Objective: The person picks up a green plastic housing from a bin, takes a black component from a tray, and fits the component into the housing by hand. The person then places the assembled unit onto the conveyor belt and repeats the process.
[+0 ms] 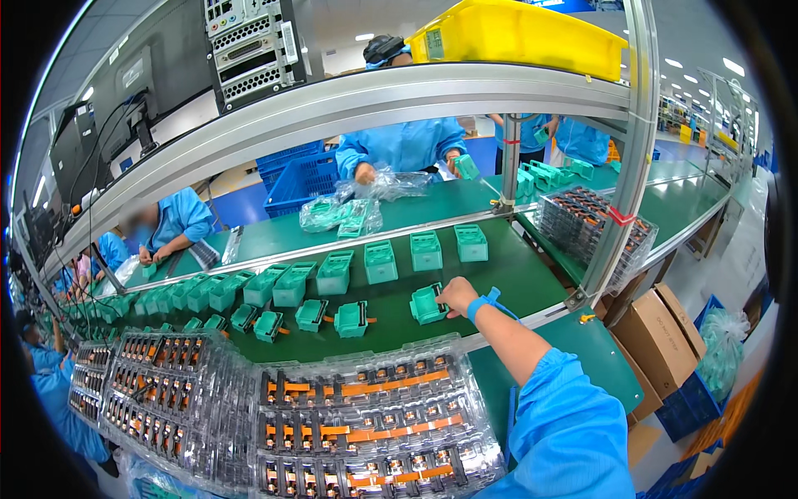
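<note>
My right hand (457, 297), a blue strap around its wrist, reaches over the green conveyor belt (391, 324). Its fingers are closed on the right edge of a small green plastic housing (427, 304), which has a dark part along its side. To the left, in the same row, sits a similar green housing (351, 319) with an orange strip sticking out. Behind the hand runs a row of taller, open-topped green plastic holders (381, 262). Clear plastic trays (258, 399) filled with black parts and orange strips lie nearest me. My left hand is out of view.
A metal frame post (619, 191) rises at the right, beside stacked trays (592, 224). Overhead, a yellow bin (524, 37) rests on the frame's crossbar. A cardboard box (661, 341) stands on the right. Across the line, a person in blue handles clear bags (386, 185).
</note>
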`<state>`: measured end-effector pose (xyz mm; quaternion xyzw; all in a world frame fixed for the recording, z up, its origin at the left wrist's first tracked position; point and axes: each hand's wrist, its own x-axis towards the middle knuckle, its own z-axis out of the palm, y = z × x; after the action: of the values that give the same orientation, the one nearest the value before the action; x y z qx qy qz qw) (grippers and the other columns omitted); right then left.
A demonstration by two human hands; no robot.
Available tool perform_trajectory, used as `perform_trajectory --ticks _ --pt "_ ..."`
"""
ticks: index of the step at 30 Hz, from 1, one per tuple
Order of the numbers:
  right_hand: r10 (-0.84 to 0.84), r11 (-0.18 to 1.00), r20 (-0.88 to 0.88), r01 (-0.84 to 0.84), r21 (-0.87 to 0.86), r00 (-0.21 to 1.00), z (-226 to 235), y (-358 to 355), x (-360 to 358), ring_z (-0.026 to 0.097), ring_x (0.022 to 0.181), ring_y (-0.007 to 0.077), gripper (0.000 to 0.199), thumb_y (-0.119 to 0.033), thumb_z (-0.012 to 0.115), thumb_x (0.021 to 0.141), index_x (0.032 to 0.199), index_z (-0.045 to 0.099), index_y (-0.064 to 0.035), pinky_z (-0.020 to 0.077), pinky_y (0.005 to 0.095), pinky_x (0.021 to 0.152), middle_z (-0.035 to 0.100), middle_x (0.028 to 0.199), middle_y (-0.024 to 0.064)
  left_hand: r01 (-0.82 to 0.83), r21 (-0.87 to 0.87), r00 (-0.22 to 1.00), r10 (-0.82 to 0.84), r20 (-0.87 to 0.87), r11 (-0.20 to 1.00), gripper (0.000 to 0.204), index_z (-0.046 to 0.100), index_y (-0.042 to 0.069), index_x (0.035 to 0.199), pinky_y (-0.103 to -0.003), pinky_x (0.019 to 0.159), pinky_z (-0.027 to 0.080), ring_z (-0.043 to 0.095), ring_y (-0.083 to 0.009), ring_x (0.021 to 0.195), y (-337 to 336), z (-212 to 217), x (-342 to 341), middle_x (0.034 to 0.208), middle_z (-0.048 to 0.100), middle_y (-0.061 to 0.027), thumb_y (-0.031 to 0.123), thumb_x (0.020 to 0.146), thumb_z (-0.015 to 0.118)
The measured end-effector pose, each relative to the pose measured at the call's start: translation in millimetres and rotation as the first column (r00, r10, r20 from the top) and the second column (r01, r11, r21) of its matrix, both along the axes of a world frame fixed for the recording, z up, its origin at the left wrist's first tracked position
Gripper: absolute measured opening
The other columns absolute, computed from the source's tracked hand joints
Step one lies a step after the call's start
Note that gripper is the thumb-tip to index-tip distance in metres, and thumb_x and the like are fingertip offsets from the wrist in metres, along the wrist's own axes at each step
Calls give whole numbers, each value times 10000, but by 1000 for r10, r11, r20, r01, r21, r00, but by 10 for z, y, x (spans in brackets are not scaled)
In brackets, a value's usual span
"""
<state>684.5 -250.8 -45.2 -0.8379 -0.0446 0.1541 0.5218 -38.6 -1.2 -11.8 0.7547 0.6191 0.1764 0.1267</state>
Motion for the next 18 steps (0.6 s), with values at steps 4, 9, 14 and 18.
perform_trajectory --ticks 4,9,14,18 --pt "-43 999 12 43 -17 999 -70 209 -3 586 592 223 163 -76 687 708 761 570 23 522 331 452 575 714 121 306 -269 951 -304 52 913 434 508 2 1207 -391 904 401 507 -343 1051 -149 -184 -90 1193 530 -207 284 881 562" --pt "-91 990 114 102 -97 989 -350 333 169 633 598 266 210 -114 662 739 779 601 83 511 359 449 627 736 176 305 -245 952 -302 48 920 401 519 17 1217 -384 909 396 513 -331 1056 -239 -50 312 1176 544 -197 253 894 546" --pt "-140 954 -59 151 259 988 -420 462 169 637 707 296 265 -166 676 771 828 603 82 512 419 495 625 815 197 471 -412 874 -347 341 780 383 511 10 1226 -353 925 396 508 -282 1093 -332 146 668 1203 532 -194 246 924 504" --pt "-109 994 235 102 39 966 -262 296 92 629 754 264 316 -210 693 767 908 591 54 508 336 647 630 848 160 368 -490 848 -68 526 790 378 494 -4 1237 -337 926 401 510 -262 1087 -56 -99 506 1200 537 -189 214 929 486"
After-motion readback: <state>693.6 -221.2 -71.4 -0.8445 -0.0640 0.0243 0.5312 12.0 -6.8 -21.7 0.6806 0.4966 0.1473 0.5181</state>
